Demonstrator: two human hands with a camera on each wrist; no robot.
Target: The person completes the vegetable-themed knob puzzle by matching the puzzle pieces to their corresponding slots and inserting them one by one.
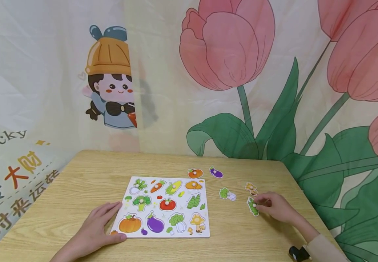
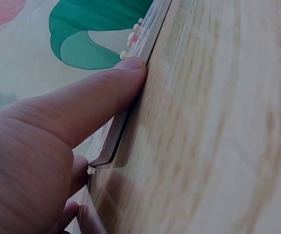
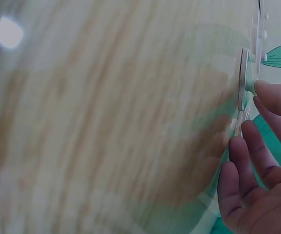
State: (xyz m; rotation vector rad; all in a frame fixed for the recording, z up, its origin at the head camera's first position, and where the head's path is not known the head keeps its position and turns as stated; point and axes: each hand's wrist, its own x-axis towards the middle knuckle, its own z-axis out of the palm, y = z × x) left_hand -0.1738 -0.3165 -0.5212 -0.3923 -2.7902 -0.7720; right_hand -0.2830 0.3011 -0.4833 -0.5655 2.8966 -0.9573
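In the head view a white vegetable peg puzzle board (image 1: pixel 156 207) lies on the wooden table. My left hand (image 1: pixel 94 225) rests at its near left corner, the thumb along the front edge and the fingers by the left side. The left wrist view shows the thumb (image 2: pixel 111 83) pressed against the board's edge. To the right of the board, my right hand (image 1: pixel 275 207) pinches the small knob of a green vegetable puzzle piece (image 1: pixel 251 209). In the right wrist view that piece (image 3: pixel 243 80) is seen edge-on at the fingertips, with the other fingers loosely curled below.
Loose knobbed pieces lie beyond and right of the board: a pumpkin (image 1: pixel 195 173), an eggplant (image 1: pixel 216 172), a leafy cabbage (image 1: pixel 227 194) and a mushroom (image 1: pixel 251 188) close to my right hand. A printed curtain (image 1: pixel 163 109) hangs behind the table. A black object (image 1: pixel 298 253) is by the right sleeve.
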